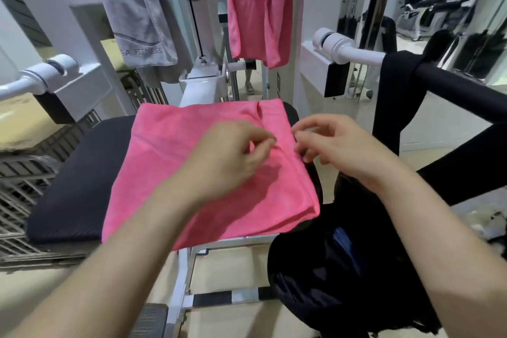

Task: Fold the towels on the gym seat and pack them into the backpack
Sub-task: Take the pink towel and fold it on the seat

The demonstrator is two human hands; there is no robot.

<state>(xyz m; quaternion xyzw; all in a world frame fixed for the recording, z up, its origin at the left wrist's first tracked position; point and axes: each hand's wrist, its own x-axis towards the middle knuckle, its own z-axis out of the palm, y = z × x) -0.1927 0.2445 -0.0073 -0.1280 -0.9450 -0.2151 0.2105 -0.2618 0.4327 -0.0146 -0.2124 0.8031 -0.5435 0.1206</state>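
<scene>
On the black padded gym seat (76,178) lies a bright pink microfibre towel (178,178), folded to a rough square, as seen from the head camera. The left hand (233,156) pinches a ridge near the towel's right edge between thumb and curled fingers. The right hand (334,145) nips that same edge, likely to draw it over for another fold. Just beside the seat, a black fabric backpack (343,277) gapes open, ready to receive it.

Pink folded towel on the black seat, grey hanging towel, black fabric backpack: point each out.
Pink folded towel (164,173): head view, bare left part of its top layer.
Grey hanging towel (137,14): head view, middle of the cloth.
Black fabric backpack (315,296): head view, dark front panel.
</scene>
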